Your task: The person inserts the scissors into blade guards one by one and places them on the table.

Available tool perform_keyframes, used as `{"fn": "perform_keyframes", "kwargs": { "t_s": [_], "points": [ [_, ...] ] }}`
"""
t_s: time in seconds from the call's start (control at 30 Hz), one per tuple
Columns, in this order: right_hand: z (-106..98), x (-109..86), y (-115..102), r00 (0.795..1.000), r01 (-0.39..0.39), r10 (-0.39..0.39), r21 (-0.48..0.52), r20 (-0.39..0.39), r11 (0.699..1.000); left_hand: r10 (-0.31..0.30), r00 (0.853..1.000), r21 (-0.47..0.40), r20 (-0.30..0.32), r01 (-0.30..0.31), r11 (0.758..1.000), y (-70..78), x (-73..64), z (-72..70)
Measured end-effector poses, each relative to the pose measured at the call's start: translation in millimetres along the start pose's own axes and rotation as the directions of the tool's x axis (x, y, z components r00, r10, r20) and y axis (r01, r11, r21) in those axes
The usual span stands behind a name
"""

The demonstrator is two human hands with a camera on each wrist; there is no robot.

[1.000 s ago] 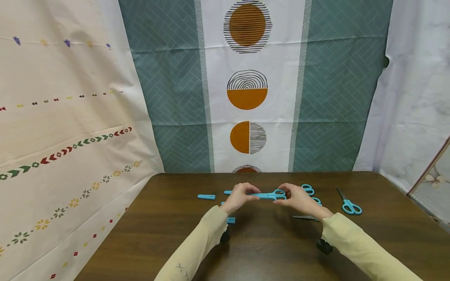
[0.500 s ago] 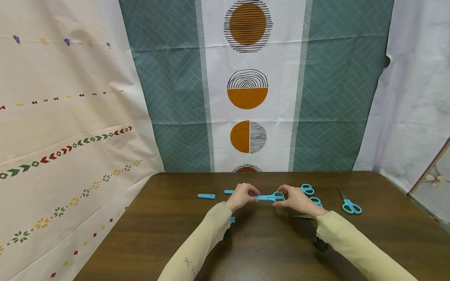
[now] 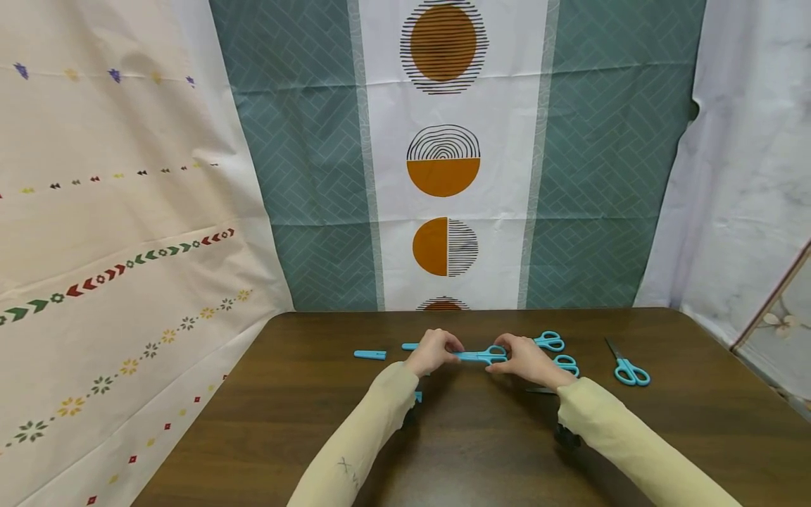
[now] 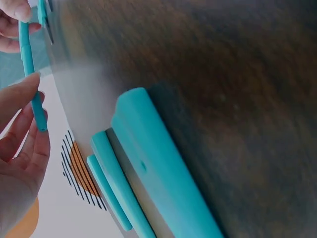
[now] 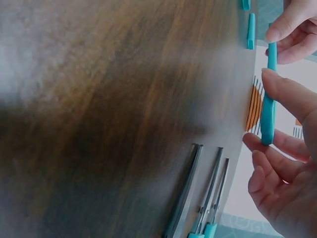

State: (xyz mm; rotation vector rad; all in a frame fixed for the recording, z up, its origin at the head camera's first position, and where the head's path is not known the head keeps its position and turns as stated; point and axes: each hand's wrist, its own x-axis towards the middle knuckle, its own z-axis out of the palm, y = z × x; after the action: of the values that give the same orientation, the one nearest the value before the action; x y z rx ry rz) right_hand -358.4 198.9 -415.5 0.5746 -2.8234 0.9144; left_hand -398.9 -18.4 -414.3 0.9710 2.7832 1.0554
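Both hands hold one pair of light-blue scissors [image 3: 496, 354] level above the table, handle loops to the right. My left hand [image 3: 436, 350] pinches the light-blue blade cap [image 4: 37, 106] between thumb and fingers. The cap reaches to the handle part, and no bare blade shows between them. On the right, my right hand [image 3: 527, 360] grips the handle loops by their outer end, thumb on the near side. In the right wrist view the scissors [image 5: 268, 114] appear edge-on, with the thumb against one face and fingers behind.
Loose blue caps lie at the left, including a far-left cap [image 3: 370, 355] and one [image 3: 418, 397] partly under the left sleeve. Several uncapped scissors lie at the right, among them an angled pair [image 3: 631, 372] and one by the right wrist [image 3: 566, 364]. Patterned cloths hang behind the table [image 3: 481, 451].
The hands have drawn slightly closer together, and less of the scissors shows between them. The left sleeve has shifted right, covering more of the nearest cap.
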Motion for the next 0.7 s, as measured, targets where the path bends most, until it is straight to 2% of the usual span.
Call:
{"fn": "perform_keyframes", "kwargs": {
  "t_s": [0.37, 0.7],
  "points": [
    [7.1, 6.7, 2.7, 1.0, -0.027, 0.027, -0.087, -0.002, 0.996, -0.021, 1.0, 0.022, 0.01, 0.021, 1.0, -8.7, 3.4, 3.5],
    [14.0, 15.7, 7.3, 0.998, -0.058, 0.061, -0.107, 0.028, 0.993, -0.054, 0.998, 0.067, 0.035, 0.051, 0.996, -10.4, 6.2, 2.6]
  ]
}}
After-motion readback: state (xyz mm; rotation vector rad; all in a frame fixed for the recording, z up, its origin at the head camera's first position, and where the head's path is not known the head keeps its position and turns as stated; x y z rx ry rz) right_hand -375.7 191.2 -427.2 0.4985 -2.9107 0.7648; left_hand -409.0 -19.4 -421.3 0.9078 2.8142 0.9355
